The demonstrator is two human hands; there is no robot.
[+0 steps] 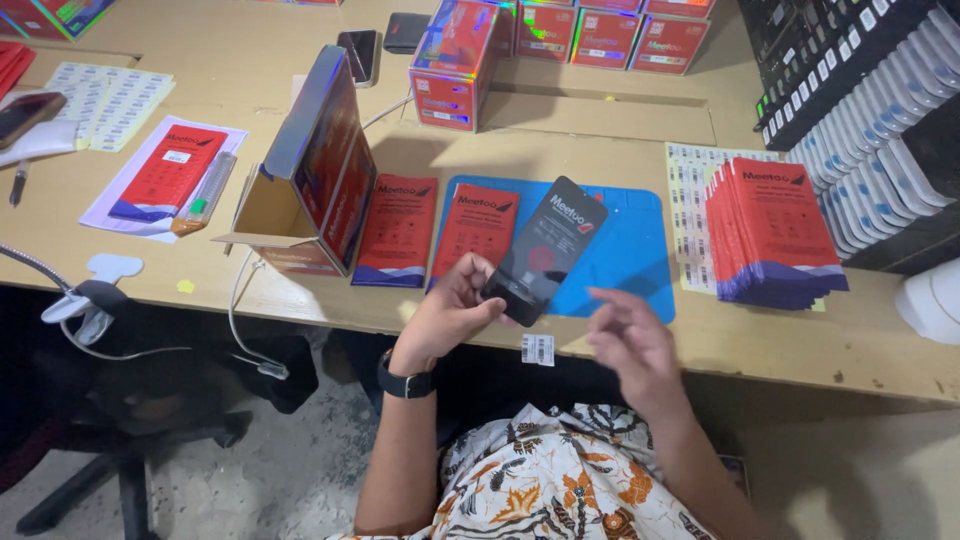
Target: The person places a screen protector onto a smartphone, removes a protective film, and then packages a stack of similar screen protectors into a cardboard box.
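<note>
The left hand [450,310] pinches a flat black packet [545,250] by its bottom edge, above the blue rubber mat [635,240]. The right hand [630,340] hangs spread beside it. Best to grip firmly and keep it flat.

Bright overhead light, hard box shadows, dim floor (right hand blurred)

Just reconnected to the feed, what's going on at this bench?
A person holds a flat black rectangular packet in the left hand, above the blue rubber mat. The right hand is open beside it, holding nothing. Two flat red packets lie by an open cardboard box; a stack of red packets sits right.
</note>
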